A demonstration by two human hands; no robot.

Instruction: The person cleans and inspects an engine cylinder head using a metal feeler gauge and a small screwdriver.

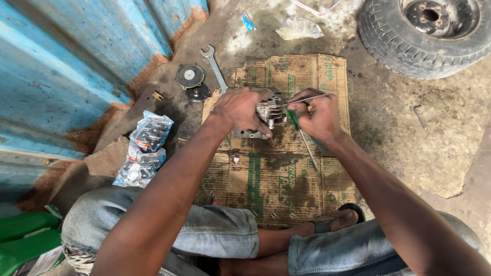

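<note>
Down on the ground, the head view shows a person sitting with bent knees in jeans over a sheet of cardboard (276,174) laid on the dirt floor. The left hand (240,110) lies on top of a grey metal engine part (267,113) with cooling fins, fingers curled over it and pressed together, gripping it against the cardboard. The part sits near the top middle of the sheet, between the two hands. The right hand (318,116) is just beside the part on its right, fingers closed around a thin metal rod (307,98) whose tip points up and to the right. A green-handled screwdriver (300,134) runs under that hand, its shaft slanting down over the cardboard; whether the fingers also hold it I cannot tell.

Beyond the cardboard's upper left corner lies a spanner (215,66), touching the sheet's edge. Just left of it sit a round cover (190,75) and a darker small piece (198,93). Two plastic bags (146,148) of parts lie left of the cardboard, near a rusted blue metal wall (66,66). A tyre (427,33) on its wheel fills the upper right corner, well apart from the hands. A crumpled clear wrapper (299,28) lies near the top, and a bent hex key (419,116) rests on the dirt to the right. A sandalled foot (340,219) sits at the sheet's lower right edge.
</note>
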